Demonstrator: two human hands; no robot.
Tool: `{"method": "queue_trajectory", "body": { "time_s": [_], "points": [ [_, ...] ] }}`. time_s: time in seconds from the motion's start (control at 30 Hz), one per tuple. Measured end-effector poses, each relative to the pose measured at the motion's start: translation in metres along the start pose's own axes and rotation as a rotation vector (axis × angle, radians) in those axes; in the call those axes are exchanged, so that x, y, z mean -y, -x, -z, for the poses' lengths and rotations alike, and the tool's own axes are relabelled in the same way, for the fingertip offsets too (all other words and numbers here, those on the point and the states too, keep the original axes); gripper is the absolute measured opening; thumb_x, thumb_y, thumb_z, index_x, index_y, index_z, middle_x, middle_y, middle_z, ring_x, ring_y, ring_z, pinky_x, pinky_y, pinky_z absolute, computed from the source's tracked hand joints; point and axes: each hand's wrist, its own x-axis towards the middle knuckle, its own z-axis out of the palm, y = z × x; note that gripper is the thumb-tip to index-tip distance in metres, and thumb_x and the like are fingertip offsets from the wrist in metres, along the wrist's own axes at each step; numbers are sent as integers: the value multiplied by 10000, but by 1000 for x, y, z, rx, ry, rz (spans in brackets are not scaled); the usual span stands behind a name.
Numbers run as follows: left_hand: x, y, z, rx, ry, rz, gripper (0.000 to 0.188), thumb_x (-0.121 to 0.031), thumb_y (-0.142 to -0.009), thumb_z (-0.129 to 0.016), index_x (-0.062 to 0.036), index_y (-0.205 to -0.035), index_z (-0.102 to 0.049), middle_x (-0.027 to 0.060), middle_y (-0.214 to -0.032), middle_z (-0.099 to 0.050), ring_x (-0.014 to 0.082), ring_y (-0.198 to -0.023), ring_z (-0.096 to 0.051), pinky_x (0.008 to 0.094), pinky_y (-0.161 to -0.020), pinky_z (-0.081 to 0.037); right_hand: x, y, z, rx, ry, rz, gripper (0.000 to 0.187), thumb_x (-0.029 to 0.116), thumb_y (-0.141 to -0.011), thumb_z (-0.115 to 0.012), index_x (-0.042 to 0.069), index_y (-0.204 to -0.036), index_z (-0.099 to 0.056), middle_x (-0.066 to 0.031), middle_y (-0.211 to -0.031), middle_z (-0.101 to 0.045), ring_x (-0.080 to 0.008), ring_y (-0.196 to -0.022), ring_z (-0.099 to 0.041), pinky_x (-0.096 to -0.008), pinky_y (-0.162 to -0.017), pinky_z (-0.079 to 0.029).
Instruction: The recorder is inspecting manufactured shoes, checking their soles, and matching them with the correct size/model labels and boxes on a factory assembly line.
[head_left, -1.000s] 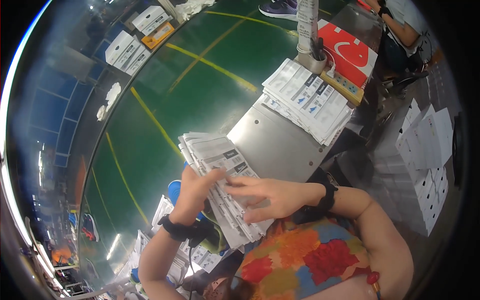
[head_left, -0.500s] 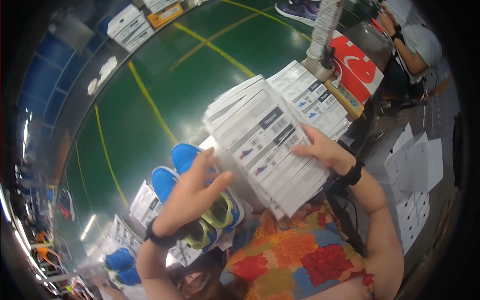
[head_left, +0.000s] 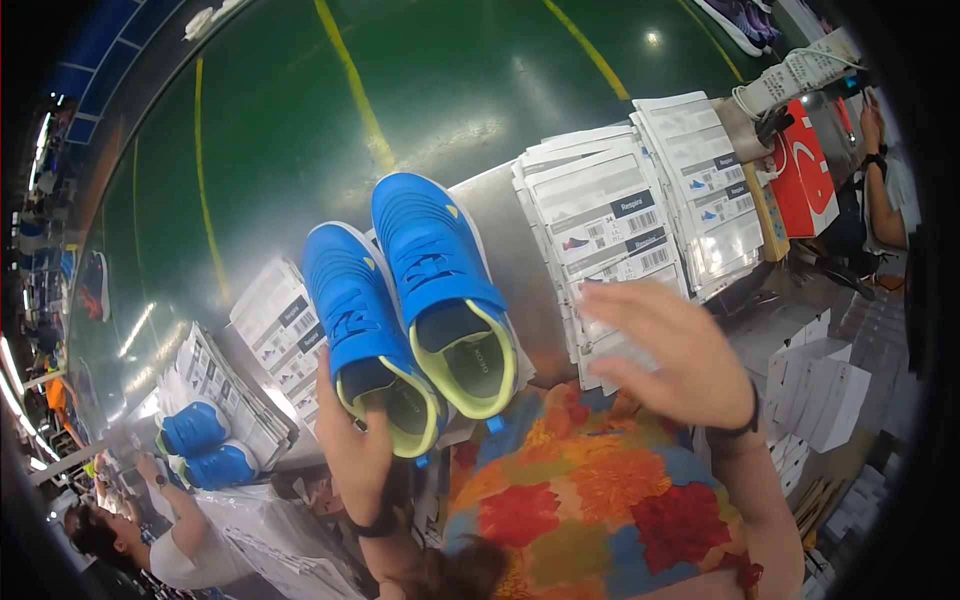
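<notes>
A pair of blue sneakers with lime-green linings stands side by side in front of me, toes pointing away. My left hand is at the heel of the left sneaker, fingers along its outer side and thumb at the collar. The right sneaker stands against it, untouched. My right hand, slightly blurred, is open with thumb and fingers apart over the near end of a stack of printed label sheets. Nothing shows in its grip. A second stack of label sheets lies to the right of the first.
More label sheets lie left of the sneakers. Another blue pair sits beside a sheet stack at lower left, near a co-worker. A red box and a post stand at right. Yellow lines cross the green table.
My right hand has come off the label stack it was touching. The left hand has moved from above the sneakers to the left one's heel. The view has shifted leftward.
</notes>
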Motion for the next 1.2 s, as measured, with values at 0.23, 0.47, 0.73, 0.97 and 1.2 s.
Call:
{"method": "queue_trajectory", "body": {
  "time_s": [0.23, 0.47, 0.73, 0.97, 1.2],
  "points": [
    [-7, -30, -3, -327, -319, -518, 625, -57, -599, -858, -4, -1163, -596, 182, -1069, -671, 395, -927, -660, 409, -827, -533, 23, -60, -53, 32, 248, 223, 613, 187, -761, -742, -39, -1273, -492, -242, -1383, -447, -422, -1233, -494, -471, -1000, -454],
    [-51, -70, 40, -75, -235, -650, 246, -22, -633, -800, 4, -857, -703, 104, -780, -677, 244, -665, -643, 324, -582, -496, 10, -133, -54, -164, -70, 550, 111, 113, -799, -661, 20, -818, -605, -109, -741, -610, -289, -722, -605, -380, -657, -488],
    [-67, -106, 52, 249, 236, -184, 139, -103, -777, -775, 29, -805, -747, 87, -663, -665, 117, -597, -575, 254, -554, -411, 7, -173, -33, 247, -578, 109, 191, 155, -906, -628, -14, -843, -691, -60, -587, -568, -121, -555, -471, -314, -536, -402],
    [-62, -110, 47, 385, 376, 45, 140, -93, -777, -761, 46, -790, -749, 59, -634, -655, 83, -594, -550, 241, -554, -401, 6, -165, -37, 303, -644, 19, 236, 189, -917, -640, -27, -837, -687, -2, -580, -519, -66, -573, -451, -283, -525, -384],
    [-69, -91, 36, 271, 273, -89, 132, -93, -782, -773, 36, -790, -749, 60, -646, -670, 84, -594, -572, 227, -544, -411, 8, -139, -38, 161, -424, 102, 129, 97, -898, -652, -23, -867, -689, -62, -734, -659, -116, -665, -591, -263, -617, -460]
  ]
}}
